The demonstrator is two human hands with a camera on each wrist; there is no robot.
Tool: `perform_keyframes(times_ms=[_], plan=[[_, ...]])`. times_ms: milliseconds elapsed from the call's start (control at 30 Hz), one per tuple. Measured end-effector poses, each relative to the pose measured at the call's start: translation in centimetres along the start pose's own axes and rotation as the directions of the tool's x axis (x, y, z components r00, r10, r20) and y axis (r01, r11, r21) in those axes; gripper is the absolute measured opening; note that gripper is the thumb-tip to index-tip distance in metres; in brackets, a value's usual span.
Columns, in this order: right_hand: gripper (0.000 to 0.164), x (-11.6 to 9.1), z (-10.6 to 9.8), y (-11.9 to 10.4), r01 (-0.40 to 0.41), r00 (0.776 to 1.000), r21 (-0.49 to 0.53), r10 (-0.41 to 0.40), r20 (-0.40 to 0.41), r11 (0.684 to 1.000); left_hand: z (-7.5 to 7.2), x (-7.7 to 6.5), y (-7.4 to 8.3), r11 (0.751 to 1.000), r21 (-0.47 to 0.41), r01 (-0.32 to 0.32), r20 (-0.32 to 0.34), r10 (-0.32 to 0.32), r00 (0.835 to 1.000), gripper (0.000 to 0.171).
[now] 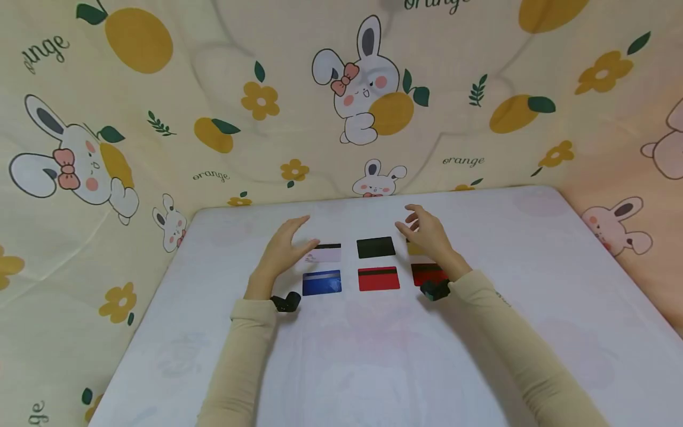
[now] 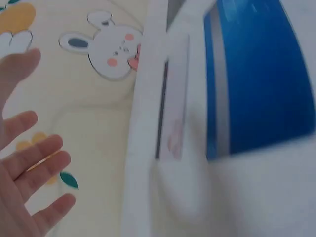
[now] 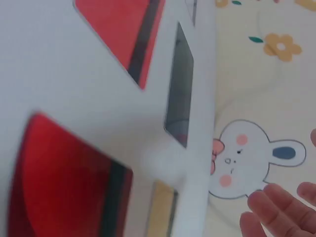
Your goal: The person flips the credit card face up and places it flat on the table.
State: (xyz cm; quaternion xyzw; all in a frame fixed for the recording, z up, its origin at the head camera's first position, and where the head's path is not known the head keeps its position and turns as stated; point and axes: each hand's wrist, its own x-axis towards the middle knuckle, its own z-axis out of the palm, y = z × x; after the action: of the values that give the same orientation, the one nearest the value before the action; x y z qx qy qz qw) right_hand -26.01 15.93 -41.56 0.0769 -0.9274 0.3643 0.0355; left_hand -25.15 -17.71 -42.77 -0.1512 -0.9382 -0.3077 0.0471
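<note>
Six-card layout aside, several cards lie flat in two rows on the white table [image 1: 368, 350]. My left hand [image 1: 283, 249] hovers with relaxed fingers over the pale card [image 1: 326, 255] at the back left, holding nothing. In front of that card lies a blue card [image 1: 322, 283]. A black card [image 1: 376, 247] and a red card [image 1: 379, 279] form the middle pair. My right hand [image 1: 429, 237], also holding nothing, is above the gold card [image 1: 418, 249] and partly hides it. Another red card [image 1: 427, 274] lies below that wrist.
A cloth [image 1: 299, 130] printed with rabbits and oranges hangs behind the table and along its sides. Each wrist carries a small black camera, the left camera [image 1: 286, 302] beside the blue card and the right camera [image 1: 435, 290] over the front right red card.
</note>
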Motion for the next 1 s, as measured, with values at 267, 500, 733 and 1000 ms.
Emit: perform_keyframes(times_ms=[267, 500, 733, 1000], plan=[[0.054, 0.2, 2.1, -0.1, 0.034, 0.999, 0.075, -0.035, 0.017, 0.997, -0.2, -0.5, -2.7, 0.982, -0.183, 0.049, 0.062, -0.038, 0.997, 0.066], [0.054, 0.6, 4.0, -0.4, 0.048, 0.991, 0.175, -0.068, 0.113, 0.983, 0.2, -0.8, -4.3, 0.963, -0.249, 0.100, 0.125, -0.071, 0.990, 0.064], [0.053, 1.0, 5.9, -0.6, -0.066, 0.965, 0.341, -0.027, 0.259, 0.938, 0.1, -0.5, -4.8, 0.951, -0.283, 0.122, 0.213, -0.062, 0.975, 0.067], [0.056, 1.6, 7.7, -1.4, -0.154, 0.914, 0.400, -0.024, 0.404, 0.903, 0.7, 0.5, -5.5, 0.944, -0.301, 0.133, 0.268, -0.050, 0.962, 0.068]])
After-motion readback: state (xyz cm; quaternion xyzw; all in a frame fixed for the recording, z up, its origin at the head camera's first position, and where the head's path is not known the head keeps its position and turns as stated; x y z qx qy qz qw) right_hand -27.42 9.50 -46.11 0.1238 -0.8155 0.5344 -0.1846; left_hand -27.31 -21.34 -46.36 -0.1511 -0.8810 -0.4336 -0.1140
